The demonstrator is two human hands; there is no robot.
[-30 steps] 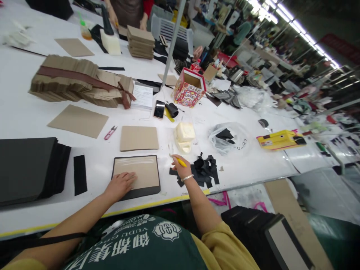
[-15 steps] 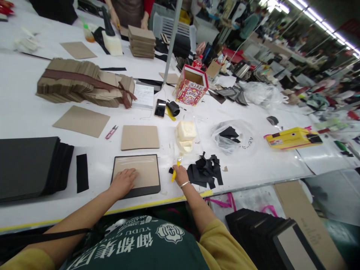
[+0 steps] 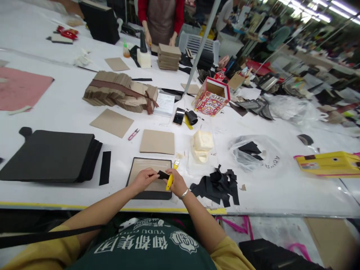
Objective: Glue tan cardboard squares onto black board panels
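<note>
A small black strip is stretched between my two hands, above a brown board with a black border. My left hand pinches the strip's left end. The other end is in my right hand, which also grips a yellow-handled brush, its bristles pointing away from me. Clear glossy streaks show along the board's far part. Right of my right hand lies a heap of black strips. A block of pale yellow material stands beyond the brush.
A stack of black sheets and a single black strip lie left. Beyond the board are brown boards, pink snips, a phone and a red patterned box. A plastic bag sits right. Another person works opposite.
My left hand has lifted off the board. My right hand has come left with the brush and a small black strip, and both hands now hold that strip. The view has shifted.
</note>
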